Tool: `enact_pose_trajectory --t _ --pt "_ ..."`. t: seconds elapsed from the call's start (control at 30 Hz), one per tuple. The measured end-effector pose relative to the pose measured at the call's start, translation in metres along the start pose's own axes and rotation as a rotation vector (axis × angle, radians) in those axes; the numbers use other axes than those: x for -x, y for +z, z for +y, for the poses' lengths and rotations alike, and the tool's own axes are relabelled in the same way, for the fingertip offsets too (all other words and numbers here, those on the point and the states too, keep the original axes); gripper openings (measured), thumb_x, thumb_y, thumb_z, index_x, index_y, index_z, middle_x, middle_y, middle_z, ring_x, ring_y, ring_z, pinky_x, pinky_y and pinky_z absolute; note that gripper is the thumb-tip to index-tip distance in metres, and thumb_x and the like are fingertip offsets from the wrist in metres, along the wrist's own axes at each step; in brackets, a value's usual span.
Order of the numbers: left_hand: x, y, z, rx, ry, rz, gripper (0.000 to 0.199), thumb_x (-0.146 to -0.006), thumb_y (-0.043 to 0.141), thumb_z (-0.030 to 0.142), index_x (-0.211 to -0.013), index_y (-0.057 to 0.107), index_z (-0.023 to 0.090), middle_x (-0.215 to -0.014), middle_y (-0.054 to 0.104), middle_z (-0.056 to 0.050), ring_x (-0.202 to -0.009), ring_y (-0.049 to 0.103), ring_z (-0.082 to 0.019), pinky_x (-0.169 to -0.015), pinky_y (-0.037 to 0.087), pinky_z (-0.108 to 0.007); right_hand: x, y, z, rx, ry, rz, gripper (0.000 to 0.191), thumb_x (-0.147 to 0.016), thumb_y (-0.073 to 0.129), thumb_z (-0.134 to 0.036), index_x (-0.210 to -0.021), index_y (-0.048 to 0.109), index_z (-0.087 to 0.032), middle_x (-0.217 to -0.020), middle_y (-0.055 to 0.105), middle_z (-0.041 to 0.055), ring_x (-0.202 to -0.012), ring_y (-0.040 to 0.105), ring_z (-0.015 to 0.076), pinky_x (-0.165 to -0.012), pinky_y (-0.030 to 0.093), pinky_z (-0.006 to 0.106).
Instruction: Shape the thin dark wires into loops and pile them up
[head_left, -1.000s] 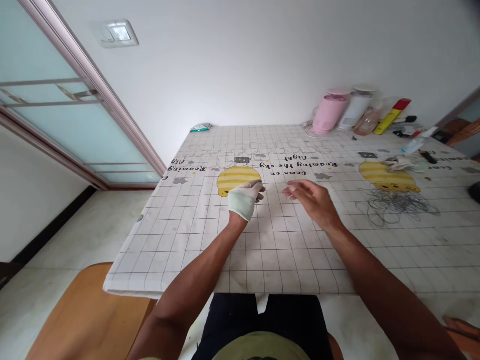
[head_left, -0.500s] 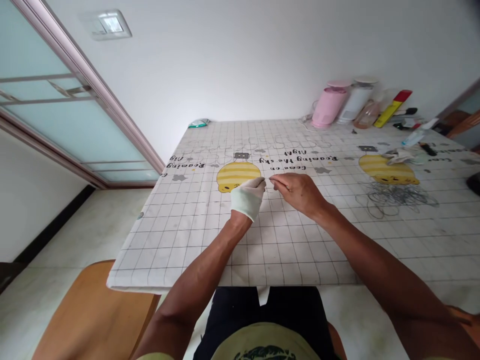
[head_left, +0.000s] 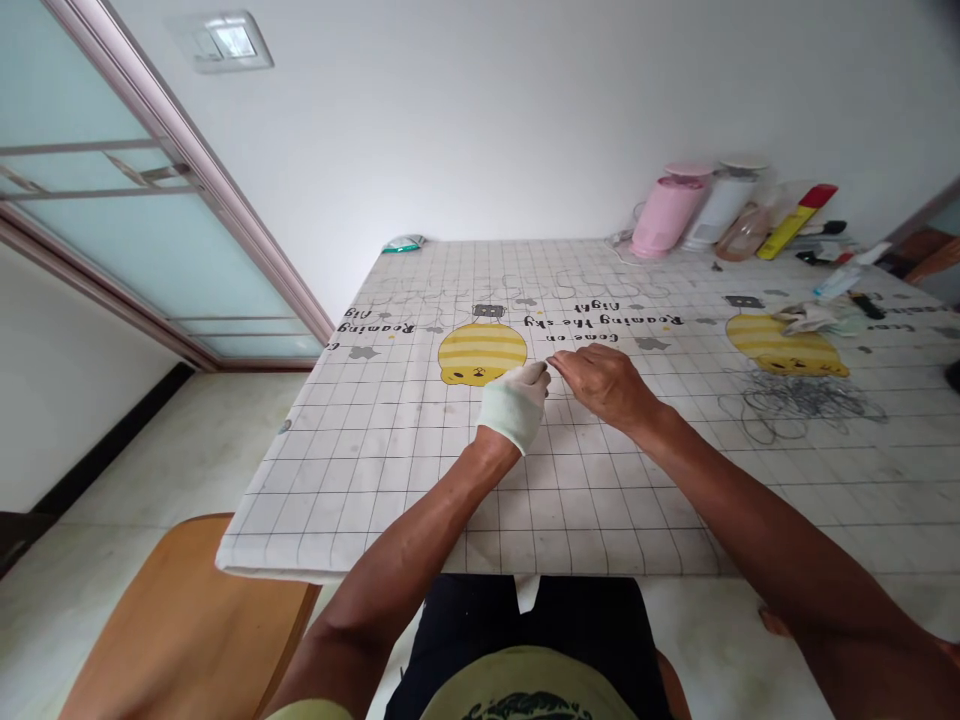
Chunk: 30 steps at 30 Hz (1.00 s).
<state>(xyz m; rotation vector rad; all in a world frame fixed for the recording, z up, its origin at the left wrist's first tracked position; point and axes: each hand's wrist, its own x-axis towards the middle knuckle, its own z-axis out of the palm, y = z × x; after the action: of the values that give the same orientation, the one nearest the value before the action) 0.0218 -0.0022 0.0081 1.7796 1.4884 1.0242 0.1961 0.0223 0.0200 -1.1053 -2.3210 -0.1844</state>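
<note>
My left hand (head_left: 516,402), in a pale glove, is closed with its fingertips pinched together above the checked tablecloth (head_left: 360,480). My right hand (head_left: 600,380) is bare and also pinched, its fingertips almost meeting the gloved ones. Whatever lies between the fingers is too small to make out. Beyond my left hand is a printed yellow striped balloon (head_left: 482,350). A tangle of thin dark wire or thread (head_left: 806,400) lies on the cloth to the right. Thin loops of similar strands (head_left: 525,287) stretch across the cloth behind my hands.
At the back right stand a pink cylinder (head_left: 667,215), a white cylinder (head_left: 721,208), a clear bottle (head_left: 742,232) and a yellow-red box (head_left: 796,222). A crumpled cloth (head_left: 814,318) lies before them. A small green packet (head_left: 403,244) sits at the back left; a wooden chair (head_left: 195,620) is at lower left.
My left hand has moved slightly right and toward me. My right hand has shifted a little to the right, and both remain pinched close together. The view has shifted slightly.
</note>
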Motion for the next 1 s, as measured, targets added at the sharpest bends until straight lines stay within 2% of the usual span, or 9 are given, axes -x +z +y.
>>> enact_pose_trajectory --t 0.17,0.3,0.4,0.47,0.53,0.63,0.77,0.87,1.0 --pt "0.000 0.003 0.002 -0.048 0.075 -0.022 0.021 -0.089 0.059 0.008 -0.078 0.068 0.024 -0.080 0.066 -0.003 -0.080 0.057 -0.019 -0.078 0.042 -0.029 -0.001 0.005 0.007 0.002 -0.068 -0.023 0.040 -0.109 0.039 -0.028 -0.080 0.067 -0.023 -0.063 0.057 0.0043 -0.062 0.050 0.0208 -0.068 0.043 0.039" --pt "-0.005 0.002 0.000 0.023 -0.027 -0.050 0.023 -0.092 0.058 0.016 -0.073 0.068 0.025 -0.070 0.062 -0.001 -0.071 0.056 -0.017 -0.069 0.042 -0.027 -0.005 -0.001 0.014 -0.063 -0.068 -0.065 0.034 -0.108 0.045 -0.035 -0.091 0.073 -0.024 -0.069 0.064 0.0054 -0.068 0.059 0.0235 -0.070 0.047 0.040" --pt "-0.005 0.001 -0.001 0.157 -0.114 -0.026 0.022 -0.095 0.057 0.024 -0.083 0.075 0.027 -0.071 0.065 0.000 -0.069 0.059 -0.016 -0.066 0.044 -0.027 -0.008 -0.016 0.016 -0.131 -0.046 -0.067 0.027 -0.103 0.057 -0.043 -0.117 0.072 -0.024 -0.090 0.075 0.0083 -0.086 0.068 0.0282 -0.079 0.052 0.044" --pt "-0.004 0.000 0.001 0.242 -0.172 0.005 0.020 -0.095 0.059 0.028 -0.093 0.078 0.028 -0.074 0.067 0.000 -0.070 0.061 -0.016 -0.068 0.047 -0.026 -0.007 -0.026 0.014 -0.175 -0.019 -0.051 0.037 -0.100 0.063 -0.042 -0.133 0.065 -0.026 -0.107 0.076 0.0090 -0.098 0.069 0.0296 -0.085 0.055 0.046" --pt "-0.003 -0.001 0.004 0.280 -0.212 0.033 0.020 -0.094 0.061 0.030 -0.100 0.080 0.029 -0.076 0.069 0.000 -0.071 0.063 -0.015 -0.071 0.048 -0.026 -0.005 -0.033 0.012 -0.220 0.012 -0.024 0.043 -0.099 0.066 -0.040 -0.139 0.061 -0.028 -0.115 0.075 0.0079 -0.103 0.070 0.0288 -0.086 0.057 0.045" --pt "-0.001 -0.003 0.010 0.272 -0.233 0.046 0.020 -0.093 0.063 0.030 -0.102 0.081 0.029 -0.078 0.070 0.001 -0.072 0.065 -0.015 -0.073 0.049 -0.026 -0.001 -0.033 0.008 -0.286 0.012 0.011 0.041 -0.099 0.066 -0.037 -0.139 0.062 -0.030 -0.118 0.074 0.0069 -0.104 0.069 0.0272 -0.087 0.059 0.045" --pt "0.001 -0.004 0.012 0.248 -0.212 0.042 0.020 -0.093 0.063 0.031 -0.102 0.082 0.031 -0.078 0.071 0.001 -0.074 0.065 -0.015 -0.074 0.050 -0.026 0.000 -0.024 0.008 -0.340 -0.036 0.023 0.028 -0.104 0.057 -0.034 -0.128 0.070 -0.029 -0.116 0.074 0.0076 -0.107 0.069 0.0267 -0.095 0.058 0.048" --pt "0.002 -0.005 0.011 0.242 -0.197 0.027 0.019 -0.093 0.063 0.032 -0.096 0.082 0.031 -0.075 0.069 0.001 -0.073 0.064 -0.015 -0.072 0.049 -0.025 -0.001 -0.021 0.010 -0.355 -0.039 0.029 0.028 -0.106 0.053 -0.035 -0.122 0.075 -0.030 -0.108 0.077 0.0065 -0.101 0.070 0.0265 -0.093 0.059 0.049" --pt "0.002 -0.006 0.010 0.247 -0.188 0.007 0.020 -0.093 0.063 0.031 -0.093 0.083 0.030 -0.073 0.068 0.002 -0.071 0.063 -0.013 -0.071 0.048 -0.024 -0.005 -0.029 0.013 -0.425 -0.063 0.004 0.026 -0.105 0.056 -0.037 -0.117 0.079 -0.032 -0.104 0.078 0.0039 -0.100 0.071 0.0257 -0.089 0.059 0.046"
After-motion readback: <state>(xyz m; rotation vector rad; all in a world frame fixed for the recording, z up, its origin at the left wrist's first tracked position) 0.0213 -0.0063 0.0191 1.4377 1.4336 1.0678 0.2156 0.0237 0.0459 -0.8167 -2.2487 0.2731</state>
